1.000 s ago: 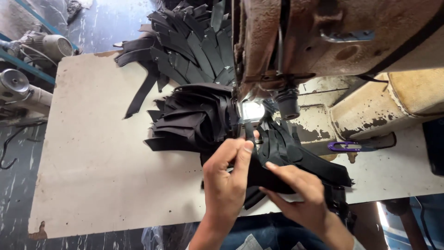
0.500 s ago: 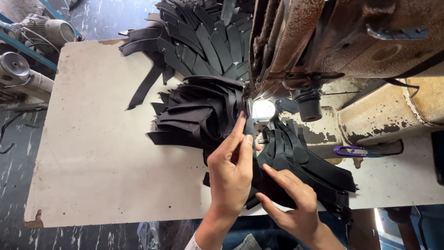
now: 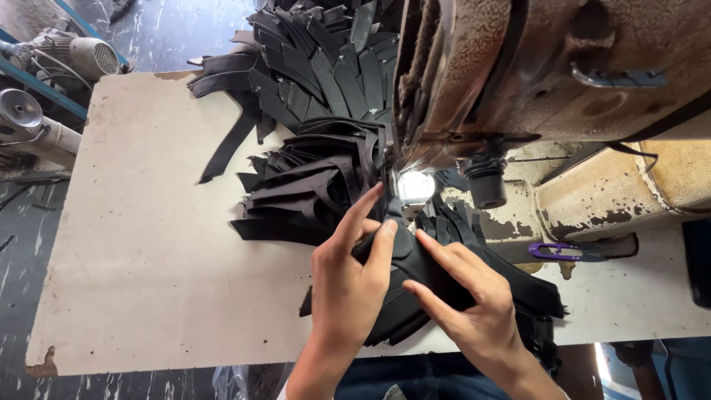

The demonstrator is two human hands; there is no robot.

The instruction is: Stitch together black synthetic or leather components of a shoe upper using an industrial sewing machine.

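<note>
Hands: 2, lower centre of frame, left hand [image 3: 352,285] and right hand [image 3: 474,304]. Sewing machine [image 3: 548,81]: 1, upper right. Lamp [image 3: 415,185]: 1, lit, centre. Purple snips [image 3: 566,252]: 1, right of centre. Tabletop [image 3: 148,259]: 1. Motors: 2, upper left, one ribbed [image 3: 92,55], one round-faced [image 3: 22,111]. Black strips [image 3: 311,185]: too many and too overlapped to count; three heaps, top centre, centre, lower right.

Pale, stained tabletop [image 3: 148,281] above dark marbled floor [image 3: 22,244]; grey motor [image 3: 92,55] at far left; bright work lamp [image 3: 415,185] glowing.
</note>
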